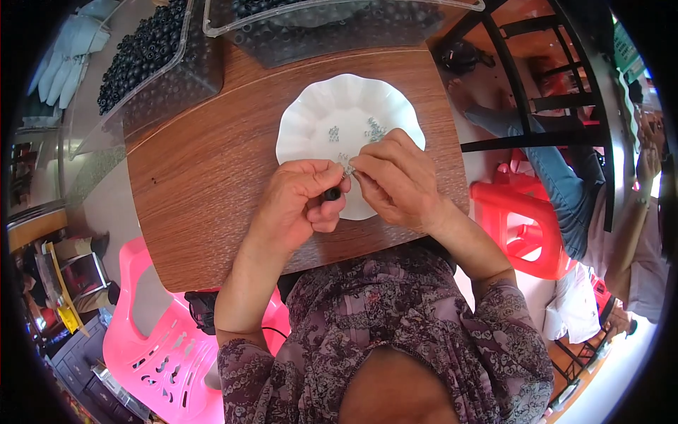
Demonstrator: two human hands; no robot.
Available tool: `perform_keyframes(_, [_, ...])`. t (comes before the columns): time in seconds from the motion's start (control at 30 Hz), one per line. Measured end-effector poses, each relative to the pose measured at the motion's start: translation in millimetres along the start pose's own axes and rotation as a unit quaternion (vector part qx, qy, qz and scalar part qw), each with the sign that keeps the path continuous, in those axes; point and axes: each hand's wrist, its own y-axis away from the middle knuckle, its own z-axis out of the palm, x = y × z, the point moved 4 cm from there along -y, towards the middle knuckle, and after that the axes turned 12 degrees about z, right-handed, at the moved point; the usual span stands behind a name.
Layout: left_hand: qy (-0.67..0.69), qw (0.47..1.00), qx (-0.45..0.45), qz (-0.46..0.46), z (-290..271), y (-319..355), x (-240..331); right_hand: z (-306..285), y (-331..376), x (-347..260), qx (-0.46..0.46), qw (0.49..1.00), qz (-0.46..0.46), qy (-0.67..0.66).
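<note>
My left hand (pixel 300 201) pinches a small black round part (pixel 332 193) between thumb and fingers, just over the near rim of a white scalloped plate (pixel 311 124). My right hand (pixel 395 180) meets it fingertip to fingertip and pinches a tiny silver metal piece (pixel 349 169) against the black part. Several small silver pieces (pixel 373 129) lie scattered in the middle of the plate. Both hands hover over the wooden table (pixel 212 177).
Two clear plastic bins of black round parts stand at the back: one at the left (pixel 152 49), one at the centre (pixel 339 21). Pale gloves (pixel 67 53) lie far left. A pink plastic chair (pixel 152 339) and a red stool (pixel 526 226) flank me. Another person sits at right (pixel 565 177).
</note>
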Motion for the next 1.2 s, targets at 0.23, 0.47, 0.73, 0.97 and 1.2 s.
perform_keyframes(0.23, [0.005,1.0,-0.004,-0.025,3.1,2.2,1.1,-1.2,3.4,9.0,0.017,0.998,-0.023,0.05])
perform_keyframes(0.47, [-0.523,0.788,0.132,0.298,5.0,2.6,19.7,2.4,0.9,17.0,-0.061,0.992,0.039,0.104])
perform_keyframes(0.73, [-0.747,0.541,0.117,0.37,22.7,9.8,24.4,1.0,-0.5,13.3,-0.054,0.994,0.075,0.056])
perform_keyframes(0.97, [-0.16,0.963,0.082,0.203,-8.3,13.9,17.9,-7.2,-1.3,4.3,-0.058,0.988,0.144,-0.019])
perform_keyframes(1.2, [0.022,0.978,0.074,0.195,4.2,12.5,5.1,-10.9,-3.5,-2.7,-0.066,0.966,0.226,-0.105])
